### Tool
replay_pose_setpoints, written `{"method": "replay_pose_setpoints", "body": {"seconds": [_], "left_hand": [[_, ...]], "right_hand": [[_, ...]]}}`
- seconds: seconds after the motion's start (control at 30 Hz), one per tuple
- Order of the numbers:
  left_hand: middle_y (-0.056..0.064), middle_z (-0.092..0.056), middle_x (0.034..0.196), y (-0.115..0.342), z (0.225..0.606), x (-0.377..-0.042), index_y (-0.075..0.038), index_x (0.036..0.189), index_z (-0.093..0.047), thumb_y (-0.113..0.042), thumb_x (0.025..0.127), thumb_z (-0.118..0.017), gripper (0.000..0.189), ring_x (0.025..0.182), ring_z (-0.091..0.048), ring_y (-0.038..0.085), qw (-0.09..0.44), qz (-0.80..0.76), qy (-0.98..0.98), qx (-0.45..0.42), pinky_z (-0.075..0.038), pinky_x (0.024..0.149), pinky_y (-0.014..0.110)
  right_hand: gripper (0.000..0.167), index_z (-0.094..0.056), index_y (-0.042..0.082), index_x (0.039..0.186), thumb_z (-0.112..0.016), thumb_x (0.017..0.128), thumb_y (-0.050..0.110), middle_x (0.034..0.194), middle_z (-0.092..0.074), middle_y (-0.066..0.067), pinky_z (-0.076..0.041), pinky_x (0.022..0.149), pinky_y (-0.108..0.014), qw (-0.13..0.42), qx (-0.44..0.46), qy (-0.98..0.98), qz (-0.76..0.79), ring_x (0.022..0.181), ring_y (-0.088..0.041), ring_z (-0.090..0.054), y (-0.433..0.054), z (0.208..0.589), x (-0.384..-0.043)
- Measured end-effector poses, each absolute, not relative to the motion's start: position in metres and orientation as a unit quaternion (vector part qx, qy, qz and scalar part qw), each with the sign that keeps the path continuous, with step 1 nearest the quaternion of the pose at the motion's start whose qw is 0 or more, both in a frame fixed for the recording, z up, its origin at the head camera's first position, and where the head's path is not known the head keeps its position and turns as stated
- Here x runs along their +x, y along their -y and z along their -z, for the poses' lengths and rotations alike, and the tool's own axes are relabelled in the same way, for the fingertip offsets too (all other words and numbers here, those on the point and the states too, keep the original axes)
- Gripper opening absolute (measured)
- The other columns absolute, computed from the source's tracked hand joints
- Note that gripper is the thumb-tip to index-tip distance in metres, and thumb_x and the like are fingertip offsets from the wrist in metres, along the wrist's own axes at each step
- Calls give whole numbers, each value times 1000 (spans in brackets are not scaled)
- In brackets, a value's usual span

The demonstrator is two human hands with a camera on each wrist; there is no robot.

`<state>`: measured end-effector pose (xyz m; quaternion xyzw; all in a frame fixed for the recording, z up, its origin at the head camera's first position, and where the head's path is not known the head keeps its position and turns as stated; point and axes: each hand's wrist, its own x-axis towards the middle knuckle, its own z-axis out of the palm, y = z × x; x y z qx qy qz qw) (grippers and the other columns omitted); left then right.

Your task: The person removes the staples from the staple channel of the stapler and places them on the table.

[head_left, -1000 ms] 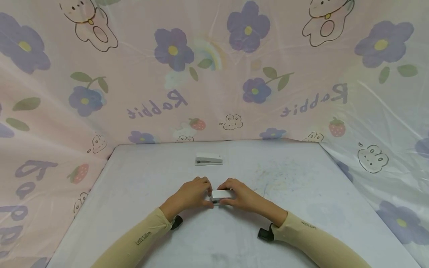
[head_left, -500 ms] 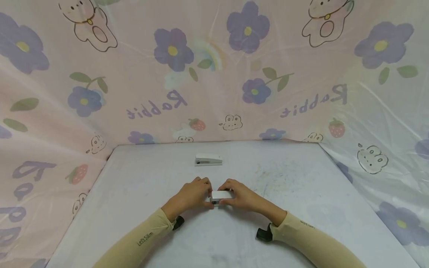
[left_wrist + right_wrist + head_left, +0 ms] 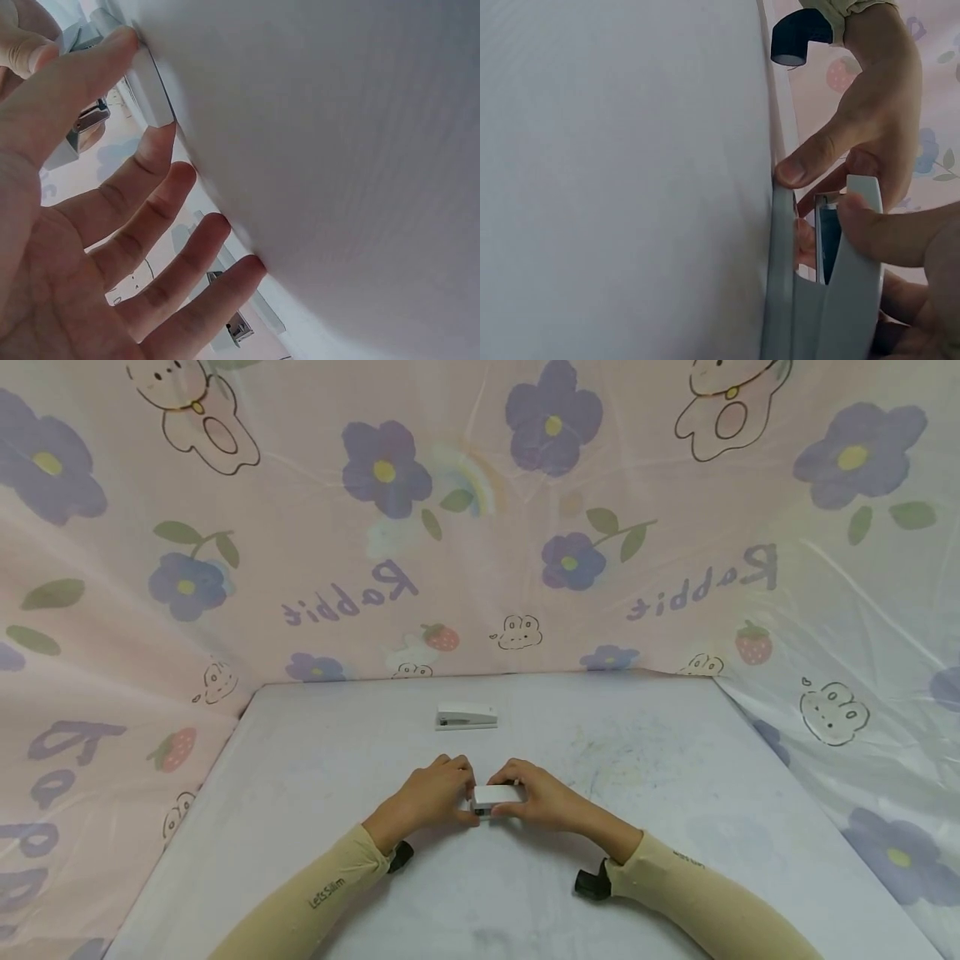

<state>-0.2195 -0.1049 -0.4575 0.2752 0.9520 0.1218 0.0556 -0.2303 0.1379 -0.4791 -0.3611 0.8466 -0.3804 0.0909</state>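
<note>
A white stapler (image 3: 492, 795) stands on the white table between both hands, its front end toward my left hand. My left hand (image 3: 433, 795) pinches the front of its base (image 3: 148, 90) between thumb and index finger, the other fingers spread along the tabletop. From the other side my right hand (image 3: 551, 799) grips the upper arm (image 3: 855, 292), thumb on the near side and fingers on the far side. A gap shows between arm and base in the right wrist view, with the metal magazine (image 3: 826, 240) in it. My right palm hides the stapler's rear.
A second white stapler (image 3: 467, 717) lies farther back on the table (image 3: 337, 735), beyond the hands. A cloth printed with flowers and rabbits (image 3: 480, 552) hangs behind and along the sides. Black wrist cameras (image 3: 592, 884) sit under the beige sleeves (image 3: 693, 893).
Both hands keep their hold on the stapler, which stays at the same spot. Only a slight shift of the head view shows.
</note>
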Motion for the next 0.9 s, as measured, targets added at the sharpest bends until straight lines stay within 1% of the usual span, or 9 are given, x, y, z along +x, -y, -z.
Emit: {"method": "replay_pose_setpoints", "body": {"seconds": [0.13, 0.27, 0.37, 0.53, 0.63, 0.7, 0.77, 0.83, 0.9], "left_hand": [[-1, -64, 120, 105, 457, -219, -21, 92, -70, -44, 82, -95, 35, 116, -60, 26, 60, -121, -952, 273, -60, 75, 47], [-1, -64, 121, 105, 456, -220, -21, 91, -70, -44, 82, -95, 36, 117, -60, 26, 60, -116, -953, 272, -60, 75, 47], [-2, -65, 122, 105, 456, -220, -21, 91, -70, -44, 82, -95, 35, 117, -60, 26, 60, -113, -953, 273, -60, 75, 48], [-1, -65, 123, 104, 457, -220, -20, 92, -71, -44, 81, -95, 36, 117, -60, 26, 61, -115, -953, 272, -60, 76, 48], [-1, -65, 124, 103, 457, -220, -20, 93, -71, -44, 81, -95, 36, 118, -60, 27, 63, -118, -953, 272, -60, 76, 48], [-2, -65, 125, 103, 457, -220, -20, 93, -70, -44, 82, -95, 36, 120, -60, 26, 65, -118, -953, 272, -60, 77, 48], [-3, -65, 126, 103, 457, -221, -22, 92, -70, -45, 83, -94, 35, 121, -60, 26, 68, -117, -953, 270, -60, 77, 47], [-3, -64, 125, 103, 456, -221, -22, 92, -69, -44, 83, -94, 35, 121, -60, 25, 70, -115, -955, 266, -59, 76, 47], [-4, -64, 125, 103, 457, -221, -23, 91, -68, -45, 83, -94, 35, 120, -60, 25, 68, -112, -956, 264, -59, 76, 46]], "right_hand": [[36, -70, 16, 130, -81, 98, 29, 122, -65, 5, -50, 103, -42, 91, -358, -848, 381, 115, -15, -61, -138, 479, -230], [36, -71, 14, 129, -81, 98, 30, 120, -67, 4, -50, 101, -42, 82, -358, -850, 378, 112, -16, -62, -138, 478, -230], [36, -72, 13, 128, -82, 97, 29, 119, -67, 3, -50, 98, -41, 81, -354, -850, 382, 110, -16, -61, -138, 478, -229], [37, -73, 12, 128, -82, 97, 30, 118, -68, 2, -48, 93, -35, 77, -354, -849, 386, 106, -14, -60, -139, 479, -228], [37, -73, 12, 129, -81, 98, 31, 118, -68, 1, -49, 93, -34, 72, -360, -846, 386, 106, -15, -61, -140, 480, -229], [37, -73, 11, 129, -81, 98, 29, 119, -69, -1, -50, 96, -38, 78, -347, -839, 413, 107, -19, -63, -143, 480, -230], [38, -71, 7, 131, -81, 98, 24, 122, -70, -7, -52, 101, -46, 88, -339, -824, 446, 111, -27, -65, -146, 479, -230], [40, -69, 4, 133, -80, 99, 22, 125, -70, -12, -51, 105, -51, 93, -334, -814, 467, 115, -34, -65, -148, 480, -231], [42, -68, 3, 134, -80, 99, 21, 127, -69, -14, -51, 106, -53, 92, -337, -809, 472, 117, -35, -65, -150, 479, -231]]}}
